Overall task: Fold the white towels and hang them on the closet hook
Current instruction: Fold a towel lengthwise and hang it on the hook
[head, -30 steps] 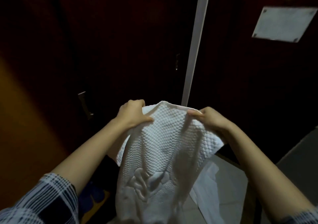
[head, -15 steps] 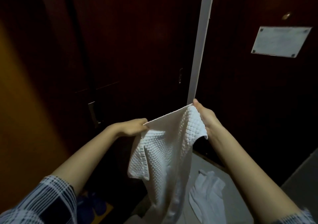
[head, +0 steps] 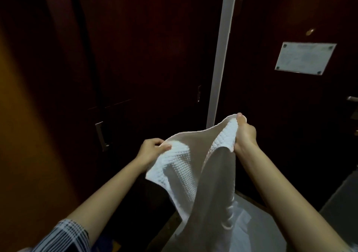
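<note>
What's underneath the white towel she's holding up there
Below the hanging white towel, held by the left hand and right hand, more white cloth lies on a pale surface. The towel covers the rest.

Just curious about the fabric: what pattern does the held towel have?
The white towel has a bumpy, waffle-like weave, clearest in the head view.

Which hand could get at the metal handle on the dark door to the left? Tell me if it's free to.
Probably neither yet. The left hand is nearest the handle, with nothing between them, but like the right hand it grips the towel.
</note>
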A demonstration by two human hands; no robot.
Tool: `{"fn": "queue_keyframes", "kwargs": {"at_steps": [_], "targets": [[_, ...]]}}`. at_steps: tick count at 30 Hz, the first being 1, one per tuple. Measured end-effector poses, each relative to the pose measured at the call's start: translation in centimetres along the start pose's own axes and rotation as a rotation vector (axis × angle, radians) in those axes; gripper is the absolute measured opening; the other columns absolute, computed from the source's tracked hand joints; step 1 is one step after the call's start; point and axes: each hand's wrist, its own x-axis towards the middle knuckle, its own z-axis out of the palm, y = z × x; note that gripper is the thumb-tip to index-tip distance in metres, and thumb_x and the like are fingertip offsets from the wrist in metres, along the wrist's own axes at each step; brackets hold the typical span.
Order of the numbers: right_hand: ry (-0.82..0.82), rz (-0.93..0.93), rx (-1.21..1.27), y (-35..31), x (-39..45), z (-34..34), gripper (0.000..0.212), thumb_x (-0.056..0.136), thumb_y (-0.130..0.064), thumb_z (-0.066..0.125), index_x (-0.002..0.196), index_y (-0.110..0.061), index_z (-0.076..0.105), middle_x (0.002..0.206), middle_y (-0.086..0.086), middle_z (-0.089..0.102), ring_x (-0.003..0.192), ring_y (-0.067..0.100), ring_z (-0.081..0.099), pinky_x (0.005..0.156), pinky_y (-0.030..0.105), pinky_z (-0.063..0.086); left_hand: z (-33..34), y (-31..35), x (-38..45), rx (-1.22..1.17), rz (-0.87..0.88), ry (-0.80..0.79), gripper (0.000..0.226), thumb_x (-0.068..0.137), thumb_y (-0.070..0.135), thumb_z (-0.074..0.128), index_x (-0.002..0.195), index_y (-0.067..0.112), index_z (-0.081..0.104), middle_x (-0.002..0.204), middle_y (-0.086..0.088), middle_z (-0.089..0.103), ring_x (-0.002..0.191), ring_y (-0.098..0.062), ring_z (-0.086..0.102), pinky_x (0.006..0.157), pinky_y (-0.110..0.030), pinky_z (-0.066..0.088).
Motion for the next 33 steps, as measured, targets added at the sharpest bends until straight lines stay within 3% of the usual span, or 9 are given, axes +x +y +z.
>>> {"fn": "queue_keyframes", "kwargs": {"at_steps": [4,9,14,17,22,27,29,31,33], "targets": [[-0.029,-0.096,-0.315,0.7,0.0,0.5,0.032,0.094,-0.028,0.04,0.079,-0.007,0.059,0.079,0.011,0.064,0.069,0.024,0.063,0.06,0.028,0.049,1.9,4.9,-0.6,-0.225,-0.01,-0.075,0.013,0.086,0.01,0.066,0.095,0.002,0.069,0.083,-0.012,0.069,0.071,-0.019,0.065,0.063,-0.028,0.054],[-0.015,-0.083,-0.265,3.3,-0.8,2.7,0.033,0.098,-0.031,0.039,0.083,-0.009,0.058,0.075,0.006,0.06,0.068,0.021,0.057,0.062,0.028,0.044,3.7,9.3,-0.9,-0.464,0.023,-0.144,0.012,0.089,0.0,0.058,0.091,0.01,0.064,0.073,-0.004,0.068,0.05,-0.008,0.061,0.041,-0.014,0.043],[-0.028,0.027,-0.105,4.6,-1.7,3.8,0.037,0.099,-0.039,0.041,0.101,-0.007,0.059,0.083,0.007,0.062,0.081,0.025,0.061,0.076,0.032,0.048,3.3,8.3,-0.2,-0.144,0.135,-0.073,0.028,0.088,0.007,0.062,0.116,0.007,0.058,0.1,-0.011,0.067,0.088,-0.014,0.065,0.079,-0.022,0.051],[-0.139,-0.03,-0.163,4.6,-2.1,4.6,0.039,0.098,-0.04,0.041,0.111,-0.008,0.058,0.086,0.006,0.063,0.086,0.024,0.063,0.078,0.035,0.05,2.7,5.3,-0.5,0.075,0.109,-0.225,0.054,0.086,0.004,0.064,0.136,0.007,0.043,0.127,-0.007,0.052,0.111,-0.014,0.054,0.09,-0.018,0.044],[-0.245,-0.097,-0.145,3.5,-2.2,5.3,0.027,0.098,-0.04,0.043,0.101,-0.017,0.054,0.085,0.002,0.062,0.082,0.018,0.062,0.075,0.031,0.051,1.9,1.6,-0.9,-0.161,-0.002,-0.504,0.047,0.086,0.01,0.052,0.132,0.021,0.049,0.125,-0.003,0.059,0.113,-0.014,0.058,0.097,-0.036,0.049],[-0.259,-0.077,-0.035,2.3,-1.6,5.5,0.026,0.098,-0.039,0.044,0.096,-0.016,0.056,0.081,0.0,0.062,0.077,0.015,0.062,0.069,0.028,0.051,2.9,-0.3,-1.2,0.0,0.108,-0.712,0.083,0.078,0.027,0.075,0.136,0.047,0.019,0.128,0.034,0.026,0.099,0.038,0.033,0.076,0.005,0.037],[-0.222,-0.065,0.011,1.9,-1.5,5.8,0.028,0.098,-0.04,0.044,0.093,-0.015,0.056,0.083,0.001,0.063,0.082,0.019,0.063,0.078,0.033,0.053,4.1,-0.7,-1.2,0.054,0.188,-0.649,0.111,0.068,0.039,0.081,0.142,0.047,-0.001,0.141,0.031,0.017,0.12,0.029,0.024,0.093,-0.001,0.034],[-0.184,-0.071,0.029,1.5,-1.3,6.2,0.032,0.098,-0.04,0.043,0.101,-0.012,0.058,0.087,0.003,0.063,0.091,0.023,0.063,0.087,0.037,0.052,5.0,-0.8,-0.9,0.177,0.225,-0.534,0.127,0.066,0.041,0.082,0.147,0.033,-0.015,0.156,0.012,0.004,0.142,-0.003,0.016,0.113,-0.026,0.029],[-0.152,-0.086,0.071,1.0,-1.1,6.5,0.032,0.098,-0.039,0.043,0.094,-0.011,0.06,0.084,0.003,0.063,0.089,0.022,0.063,0.084,0.034,0.051,5.3,-0.9,-0.3,0.291,0.177,-0.436,0.126,0.07,0.031,0.078,0.147,0.022,-0.021,0.155,-0.008,0.015,0.139,-0.022,0.028,0.109,-0.034,0.035]]}}
